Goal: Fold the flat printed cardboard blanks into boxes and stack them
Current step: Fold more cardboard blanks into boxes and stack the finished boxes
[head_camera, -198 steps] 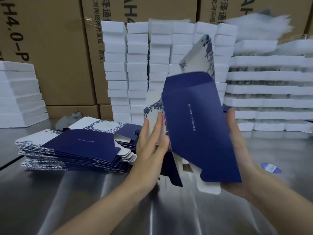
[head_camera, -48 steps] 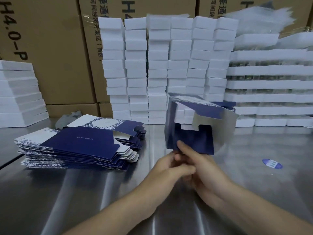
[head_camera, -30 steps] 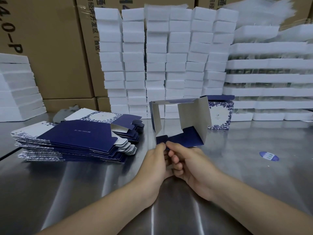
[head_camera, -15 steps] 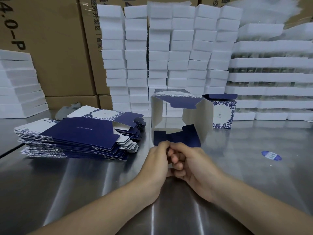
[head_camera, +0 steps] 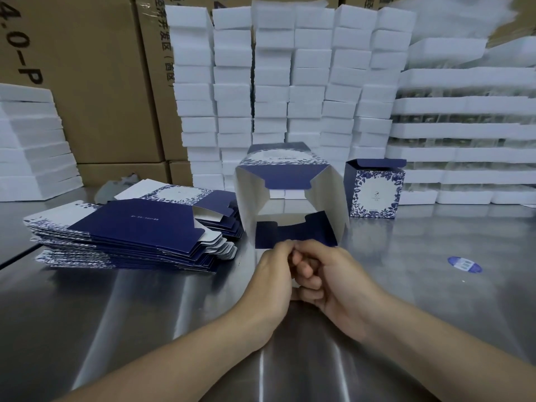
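box (head_camera: 293, 181) near edge: behind the left hand (head_camera: 275, 274) and right hand (head_camera: 333, 282)
top blank (head_camera: 139, 224) text: too small to read
cartons (head_camera: 87, 82) lettering: cut off at top and left
sticker (head_camera: 464, 264) print: blurred

A brushed stainless-steel table (head_camera: 145, 314) spreads under and all around the fingers (head_camera: 301, 269), carrying soft pale streaks of overhead light. Well beyond the fingers, columns of white foam blocks (head_camera: 272, 82) stand tightly side by side on the tabletop. Behind them, brown corrugated cartons (head_camera: 87, 82) with black print form the back wall. Far to the left of the fingers sits a stack of white foam slabs (head_camera: 32, 146); far to the right rise layered white foam trays (head_camera: 464, 132). A blue oval sticker (head_camera: 464, 264) lies on the steel to the right of the fingers.
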A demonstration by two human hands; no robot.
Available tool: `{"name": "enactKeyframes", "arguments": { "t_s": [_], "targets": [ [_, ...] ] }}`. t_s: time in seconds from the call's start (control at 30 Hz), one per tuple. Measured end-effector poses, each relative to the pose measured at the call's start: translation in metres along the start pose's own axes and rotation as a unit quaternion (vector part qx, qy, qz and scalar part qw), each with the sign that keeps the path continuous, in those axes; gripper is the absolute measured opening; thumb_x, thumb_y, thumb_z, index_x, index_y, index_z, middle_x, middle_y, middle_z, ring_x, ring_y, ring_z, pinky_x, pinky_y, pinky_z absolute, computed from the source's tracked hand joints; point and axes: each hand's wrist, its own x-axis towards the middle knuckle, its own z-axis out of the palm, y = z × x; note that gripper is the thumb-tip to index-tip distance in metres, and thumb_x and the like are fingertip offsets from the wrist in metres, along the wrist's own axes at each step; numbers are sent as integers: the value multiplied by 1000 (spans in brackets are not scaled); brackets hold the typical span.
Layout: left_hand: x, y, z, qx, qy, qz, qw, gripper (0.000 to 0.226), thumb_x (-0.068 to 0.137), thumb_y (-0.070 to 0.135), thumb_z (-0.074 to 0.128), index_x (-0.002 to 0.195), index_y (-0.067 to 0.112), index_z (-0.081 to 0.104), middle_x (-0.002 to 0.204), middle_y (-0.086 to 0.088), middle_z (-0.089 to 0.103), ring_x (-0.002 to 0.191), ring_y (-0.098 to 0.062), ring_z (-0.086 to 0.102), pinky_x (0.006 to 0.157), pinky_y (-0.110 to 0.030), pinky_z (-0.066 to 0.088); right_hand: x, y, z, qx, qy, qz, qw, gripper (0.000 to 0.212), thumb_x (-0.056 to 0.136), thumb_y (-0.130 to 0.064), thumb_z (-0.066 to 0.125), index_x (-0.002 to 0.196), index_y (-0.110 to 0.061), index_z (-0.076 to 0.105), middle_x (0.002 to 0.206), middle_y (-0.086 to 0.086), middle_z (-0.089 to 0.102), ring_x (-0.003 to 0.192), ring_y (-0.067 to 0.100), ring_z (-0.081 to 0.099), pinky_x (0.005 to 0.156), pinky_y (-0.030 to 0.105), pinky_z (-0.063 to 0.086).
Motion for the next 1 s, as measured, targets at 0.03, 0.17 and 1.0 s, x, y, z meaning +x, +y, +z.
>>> {"name": "enactKeyframes", "arguments": {
  "t_s": [0.03,0.17,1.0],
  "targets": [
    [0,0,-1,1,5,0,1000,47,109,24,38,64,16,49,56,-2,53,48,-14,58,47,-27,53,0,0,0,-3,-8,8,1000,37,98,-22,64,61,-17,66,57,-1,45,43,8,35,39,20,29],
    [0,0,-5,-1,11,-3,1000,57,106,20,33,55,18,60,55,-5,55,46,-17,59,45,-29,54,-2,-1,0,14,-31,27,999,35,97,-28,64,64,-17,65,57,-2,44,43,8,35,39,20,29],
    [12,-1,-12,-25,63,-1,998,64,108,19,31,72,14,84,84,-14,81,76,-23,80,60,-34,64,1,-4,-4,34,28,16,999,45,102,-23,61,56,-18,60,49,-6,32,35,5,21,32,18,18]
  ]
}}
